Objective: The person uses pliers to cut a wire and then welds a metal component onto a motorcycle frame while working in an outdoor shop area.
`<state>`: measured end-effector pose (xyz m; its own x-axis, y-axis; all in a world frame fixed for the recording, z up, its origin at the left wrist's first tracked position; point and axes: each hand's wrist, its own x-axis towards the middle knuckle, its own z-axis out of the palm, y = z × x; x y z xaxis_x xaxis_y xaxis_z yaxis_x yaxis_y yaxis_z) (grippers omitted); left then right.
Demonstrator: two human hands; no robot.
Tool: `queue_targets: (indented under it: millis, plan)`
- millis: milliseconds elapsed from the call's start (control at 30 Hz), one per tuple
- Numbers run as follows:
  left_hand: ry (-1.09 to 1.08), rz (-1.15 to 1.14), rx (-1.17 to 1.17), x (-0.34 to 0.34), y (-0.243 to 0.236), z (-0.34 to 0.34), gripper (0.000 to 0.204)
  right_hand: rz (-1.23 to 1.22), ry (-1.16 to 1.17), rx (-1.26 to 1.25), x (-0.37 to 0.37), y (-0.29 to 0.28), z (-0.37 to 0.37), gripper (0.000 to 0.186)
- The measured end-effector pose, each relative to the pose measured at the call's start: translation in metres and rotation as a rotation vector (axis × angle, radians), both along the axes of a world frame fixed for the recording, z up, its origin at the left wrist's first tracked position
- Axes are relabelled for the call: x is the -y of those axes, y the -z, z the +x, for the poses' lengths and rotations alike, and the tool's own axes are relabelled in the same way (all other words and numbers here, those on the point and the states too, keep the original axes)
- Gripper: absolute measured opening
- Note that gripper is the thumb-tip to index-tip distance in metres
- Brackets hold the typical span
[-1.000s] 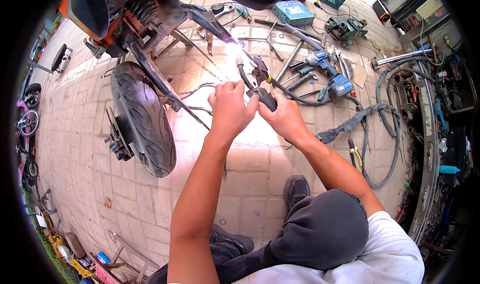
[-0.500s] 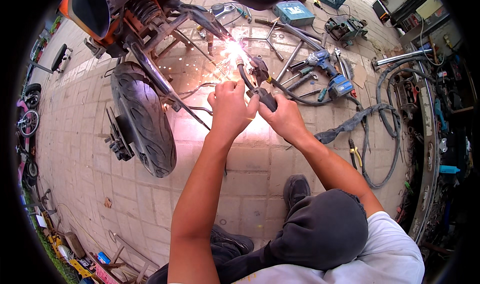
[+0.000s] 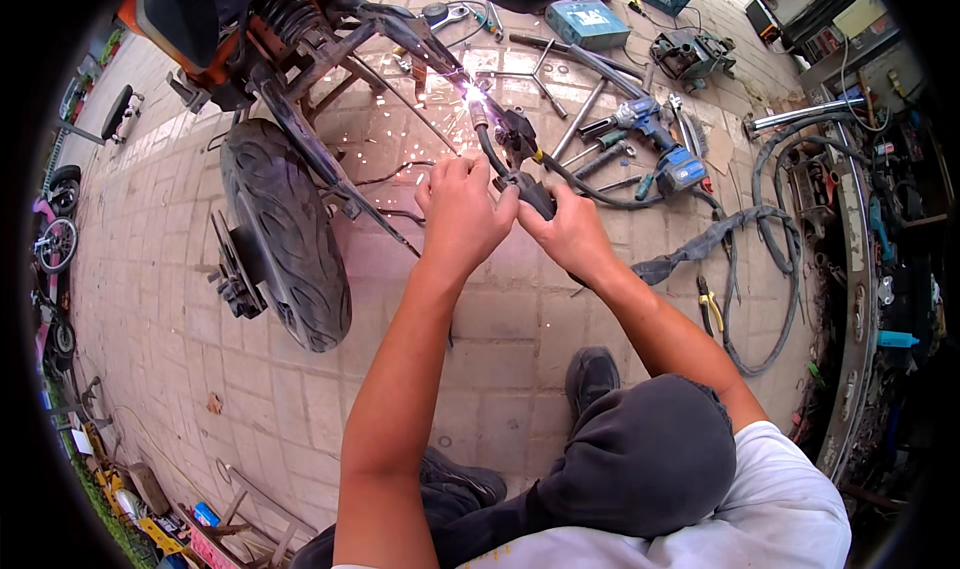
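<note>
My right hand (image 3: 572, 231) is wrapped around the black handle of a welding torch (image 3: 532, 195). My left hand (image 3: 465, 214) has its fingers curled at the front of that handle, thumb pressed against it; part of its grip is hidden. The torch's bent neck (image 3: 487, 145) points up and away, its nozzle close to the end of a dark metal frame arm (image 3: 425, 44). A bright purple-white arc (image 3: 473, 96) burns there and throws sparks. A dark bracket-like piece (image 3: 517, 134) stands just right of the neck; its kind is unclear.
Left stands the partly dismantled two-wheeler with a black tyre (image 3: 290, 239). Right lie a blue cordless impact wrench (image 3: 650, 139), several hand tools, a looped cable (image 3: 745, 354) and pliers (image 3: 710, 304). A teal case (image 3: 588, 24) sits farther back; a cluttered workbench runs along the right.
The arc's glare has shrunk and the sparks have spread downward and left. The nozzle now shows more clearly. Both hands hold nearly the same position on the torch.
</note>
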<state>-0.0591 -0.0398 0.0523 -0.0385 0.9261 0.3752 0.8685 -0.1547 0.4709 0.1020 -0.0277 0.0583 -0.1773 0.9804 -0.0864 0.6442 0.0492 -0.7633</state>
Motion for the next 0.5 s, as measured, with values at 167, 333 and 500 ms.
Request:
queue_targets:
  millis: [167, 333, 500]
  plan:
    - [0.002, -0.082, 0.071, 0.015, 0.013, 0.005, 0.047, -0.037, -0.022, 0.007, 0.011, 0.001, 0.007, 0.05]
    - [-0.024, -0.071, 0.074, 0.012, 0.012, 0.007, 0.047, -0.01, -0.01, 0.009, 0.008, 0.004, 0.004, 0.046]
    - [-0.038, -0.051, 0.049, 0.003, 0.009, 0.004, 0.05, 0.027, -0.014, 0.01, -0.001, 0.004, 0.002, 0.052]
